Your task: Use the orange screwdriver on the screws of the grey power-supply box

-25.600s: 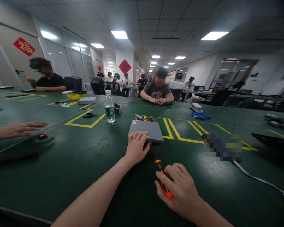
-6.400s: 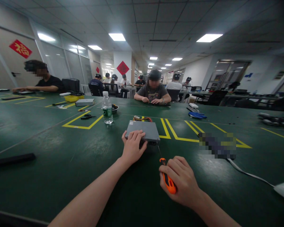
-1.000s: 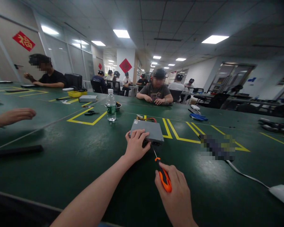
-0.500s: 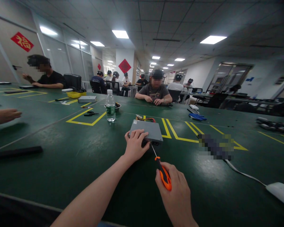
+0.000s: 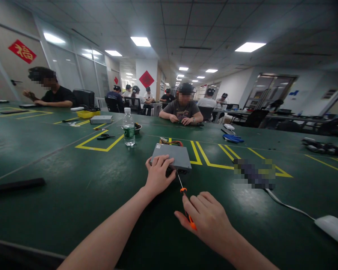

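Observation:
A grey metal power supply unit (image 5: 176,155) lies on the green table, its bundle of coloured wires (image 5: 171,142) at the far side. My left hand (image 5: 159,174) grips the unit's near left corner, fingers on top and thumb at the near side. In my right hand (image 5: 205,215) is a screwdriver (image 5: 183,190) with an orange and black handle, mostly hidden behind the fingers. Its thin shaft slants up to the near face of the unit, by my left thumb. Whether the tip sits in a screw is too small to tell.
A water bottle (image 5: 129,127) stands beyond the unit to the left, a metal bowl (image 5: 138,128) behind it. Blue gloves (image 5: 233,138) and a white cable (image 5: 290,207) are on the right. A black bar (image 5: 17,185) lies at left. Across the table sits a person (image 5: 183,107).
My right hand has turned over the screwdriver handle, its fingers now covering more of it and the thumb sticking out. At the left, another person's hand has gone from view.

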Demonstrator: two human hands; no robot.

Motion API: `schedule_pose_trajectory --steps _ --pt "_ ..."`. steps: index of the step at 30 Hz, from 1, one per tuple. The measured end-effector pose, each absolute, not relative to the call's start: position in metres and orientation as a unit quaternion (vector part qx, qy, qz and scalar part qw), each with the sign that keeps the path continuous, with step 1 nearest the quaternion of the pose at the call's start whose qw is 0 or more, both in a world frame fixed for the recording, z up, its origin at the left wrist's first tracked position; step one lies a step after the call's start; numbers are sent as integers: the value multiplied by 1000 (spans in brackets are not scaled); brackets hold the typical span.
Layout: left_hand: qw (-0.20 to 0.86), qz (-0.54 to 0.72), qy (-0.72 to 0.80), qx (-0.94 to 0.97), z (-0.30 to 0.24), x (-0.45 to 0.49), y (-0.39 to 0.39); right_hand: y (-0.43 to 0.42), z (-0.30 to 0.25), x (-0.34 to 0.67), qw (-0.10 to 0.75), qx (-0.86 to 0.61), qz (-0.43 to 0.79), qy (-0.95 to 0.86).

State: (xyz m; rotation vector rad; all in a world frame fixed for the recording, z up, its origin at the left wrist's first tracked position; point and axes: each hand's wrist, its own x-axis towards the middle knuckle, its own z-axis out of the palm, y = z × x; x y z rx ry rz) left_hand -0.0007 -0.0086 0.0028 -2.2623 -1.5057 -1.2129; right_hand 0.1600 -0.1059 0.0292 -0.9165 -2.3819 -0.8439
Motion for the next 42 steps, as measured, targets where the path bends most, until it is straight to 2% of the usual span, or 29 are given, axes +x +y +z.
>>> schedule_pose_trajectory --steps 3,9,21,30,35,42 --pt "89 -404 -500 -761 3 0 -9 -94 33 162 271 -268 -294 -876" --pt "126 -396 -485 -770 4 1 -9 -84 18 174 301 -215 -273 -888" --pt "129 -355 -437 -816 5 -1 -5 -91 20 177 364 -296 -171 -866" --pt "129 -358 -440 -813 2 -1 -5 -97 23 172 339 -300 -150 -879" --pt "134 -358 -442 -811 3 0 -5 -94 19 174 373 -314 -131 -863" --pt "127 -359 -441 -812 4 0 -5 -96 16 168 307 -302 -147 -890"
